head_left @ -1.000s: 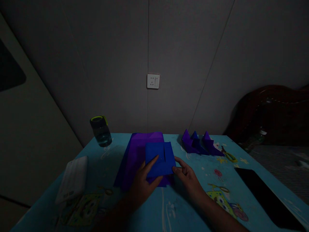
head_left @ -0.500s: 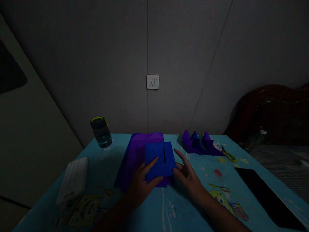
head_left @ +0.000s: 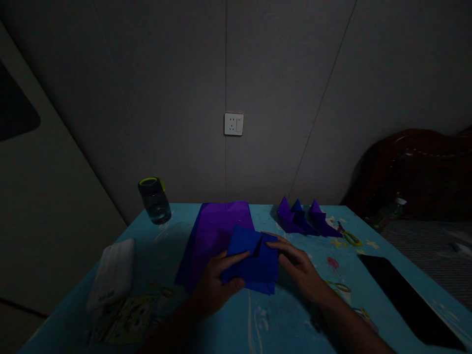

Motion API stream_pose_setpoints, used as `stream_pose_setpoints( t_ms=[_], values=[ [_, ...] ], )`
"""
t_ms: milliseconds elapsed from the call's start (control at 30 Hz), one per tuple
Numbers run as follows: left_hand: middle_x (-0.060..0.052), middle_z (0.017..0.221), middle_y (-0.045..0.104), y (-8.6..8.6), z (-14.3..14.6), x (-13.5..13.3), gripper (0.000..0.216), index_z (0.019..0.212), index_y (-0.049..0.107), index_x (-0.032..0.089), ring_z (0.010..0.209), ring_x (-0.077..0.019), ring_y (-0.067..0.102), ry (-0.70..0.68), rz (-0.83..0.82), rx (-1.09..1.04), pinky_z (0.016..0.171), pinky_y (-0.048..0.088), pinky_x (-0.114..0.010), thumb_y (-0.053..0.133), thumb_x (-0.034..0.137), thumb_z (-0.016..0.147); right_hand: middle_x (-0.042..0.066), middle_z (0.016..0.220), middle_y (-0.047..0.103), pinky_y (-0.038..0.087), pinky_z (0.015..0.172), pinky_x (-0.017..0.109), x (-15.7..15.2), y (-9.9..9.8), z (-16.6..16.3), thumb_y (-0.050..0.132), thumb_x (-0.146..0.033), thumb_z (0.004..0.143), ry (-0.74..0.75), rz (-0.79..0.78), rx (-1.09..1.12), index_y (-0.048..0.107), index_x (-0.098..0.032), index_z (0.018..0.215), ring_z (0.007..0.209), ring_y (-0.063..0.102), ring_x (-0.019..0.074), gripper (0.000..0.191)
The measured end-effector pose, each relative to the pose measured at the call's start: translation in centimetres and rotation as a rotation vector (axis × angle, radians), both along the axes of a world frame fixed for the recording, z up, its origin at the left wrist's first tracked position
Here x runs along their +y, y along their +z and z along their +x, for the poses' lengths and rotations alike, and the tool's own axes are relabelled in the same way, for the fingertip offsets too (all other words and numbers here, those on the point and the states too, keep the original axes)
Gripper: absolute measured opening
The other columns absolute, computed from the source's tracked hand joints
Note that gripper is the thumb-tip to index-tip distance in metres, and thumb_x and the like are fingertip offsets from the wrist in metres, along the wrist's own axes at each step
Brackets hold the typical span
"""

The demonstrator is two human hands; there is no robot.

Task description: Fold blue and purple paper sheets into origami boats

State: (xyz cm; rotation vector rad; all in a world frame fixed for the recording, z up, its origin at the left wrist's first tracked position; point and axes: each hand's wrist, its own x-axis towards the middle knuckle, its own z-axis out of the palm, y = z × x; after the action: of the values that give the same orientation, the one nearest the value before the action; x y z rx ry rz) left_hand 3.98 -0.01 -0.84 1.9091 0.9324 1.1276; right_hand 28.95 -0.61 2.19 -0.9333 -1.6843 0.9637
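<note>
A folded blue paper (head_left: pixel 254 263) lies on a stack of purple and blue sheets (head_left: pixel 216 231) on the light blue cartoon-print table (head_left: pixel 287 319). My left hand (head_left: pixel 216 285) grips the paper's left edge, forefinger on top and thumb under the front edge. My right hand (head_left: pixel 300 268) rests on the paper's right side, its fingers curled over a raised flap near the middle. Three folded paper shapes (head_left: pixel 304 221), purple and blue, stand in a row at the back right.
A jar with a yellow-green lid (head_left: pixel 154 200) stands at the back left. A white pack (head_left: pixel 112 275) lies at the left edge. Scissors (head_left: pixel 348 237) and a black tablet (head_left: pixel 405 300) lie to the right. A wall socket (head_left: pixel 233 124) is above. A dark bed is beyond the right edge.
The blue paper has shifted nearer and to the right and a flap is lifted. My right hand moved from beside the paper onto its right side. My left hand moved slightly.
</note>
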Motion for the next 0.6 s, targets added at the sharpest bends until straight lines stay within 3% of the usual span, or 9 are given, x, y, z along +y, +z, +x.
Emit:
stream_pose_setpoints(
  t_ms=[200,400,600],
  values=[
    [-0.008,0.131,0.063,0.55,0.09,0.28,0.054,0.127,0.062,0.032,0.113,-0.0268,0.063,-0.176,0.006,-0.087,0.096,0.050,-0.040,0.055,0.062,0.083,0.007,0.126,0.062,0.048,0.095,0.041,0.36,0.03,0.32,0.062,-0.046,0.088,0.053,0.092,0.044,0.076,-0.032,0.101,0.116,0.059,0.0269,0.023],
    [-0.007,0.135,0.060,0.02,0.26,0.50,0.049,0.127,0.061,0.034,0.125,-0.0277,0.054,-0.017,0.038,-0.008,0.102,0.045,-0.042,0.055,0.058,0.085,0.008,0.117,0.064,0.051,0.088,0.037,0.41,-0.47,0.22,0.064,-0.045,0.087,-0.056,0.131,0.061,0.078,-0.031,0.092,0.109,0.060,0.0256,0.020],
    [-0.008,0.134,0.059,0.74,0.38,0.68,0.033,0.097,0.077,0.027,0.115,-0.0263,0.061,0.017,0.115,-0.108,0.092,0.051,-0.037,0.053,0.048,0.089,0.008,0.119,0.062,0.051,0.088,0.039,0.22,-0.34,-0.07,0.066,-0.043,0.086,-0.046,0.141,0.068,0.078,-0.032,0.094,0.109,0.060,0.0265,0.018]
  ],
)
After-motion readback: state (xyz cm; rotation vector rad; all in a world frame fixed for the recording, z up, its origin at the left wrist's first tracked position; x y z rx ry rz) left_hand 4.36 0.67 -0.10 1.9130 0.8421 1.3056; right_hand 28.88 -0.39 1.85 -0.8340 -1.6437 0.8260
